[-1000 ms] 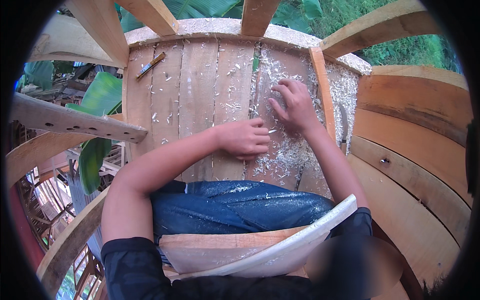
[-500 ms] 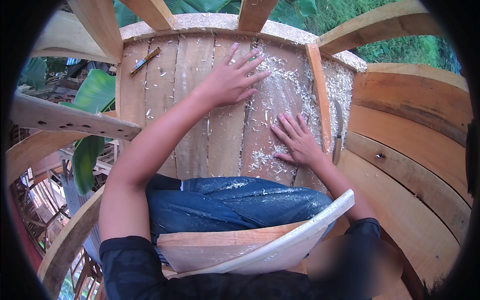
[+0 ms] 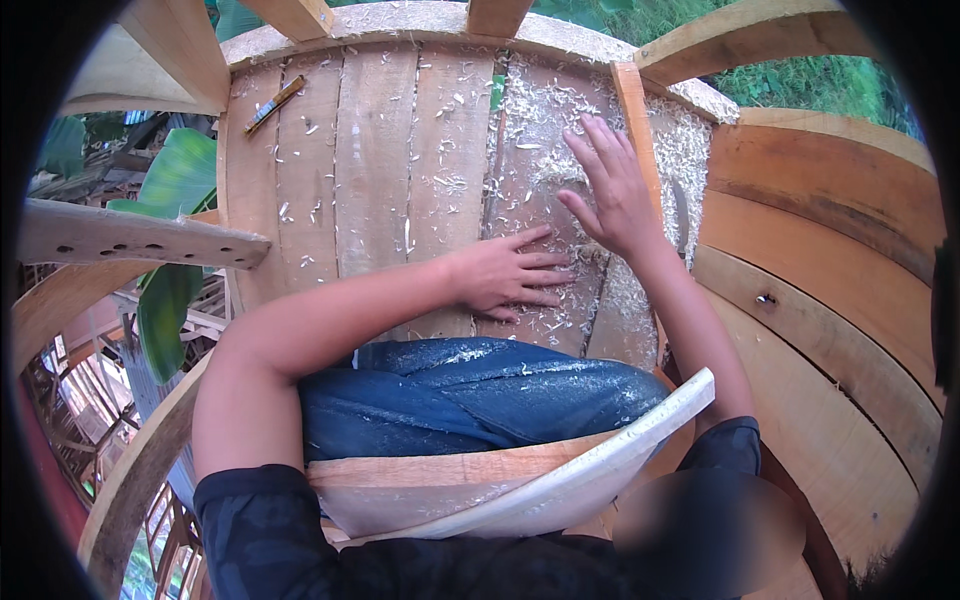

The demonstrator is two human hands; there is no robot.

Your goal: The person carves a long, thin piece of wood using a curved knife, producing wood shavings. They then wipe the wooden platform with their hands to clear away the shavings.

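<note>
Because the person sits low with blue jeans (image 3: 480, 385) folded close to the floor planks (image 3: 375, 160), both bare hands come down easily onto the boards, which seems to be the point of that posture. The left hand (image 3: 515, 275) lies palm down on a plank just ahead of the knees, its fingers fanned apart and holding nothing; spread like that, I'd judge, it covers a wide patch of wood. The right hand (image 3: 612, 195) is farther forward, fingers extended and the thumb well away from them, gripping nothing either. Whether its palm presses on the wood I cannot tell from here.

Pale wood shavings (image 3: 545, 105) lie thickest on the plank ahead of the hands and along the orange-toned batten (image 3: 636, 130), with thinner curls scattered over the boards to the left. The batten seems to act as a low ledge, though shavings lie on its far side as well. Over there, beside the right forearm, rests a curved knife blade (image 3: 683, 215); having the batten between it and the hands looks like a sensible spot for a sharp edge. A slim yellow-brown object (image 3: 273, 107) lies near the far left corner, clear of both arms; its kind escapes me. Curved ribs (image 3: 770, 45) and side planks (image 3: 820, 205) surround the person, hull-like.
</note>
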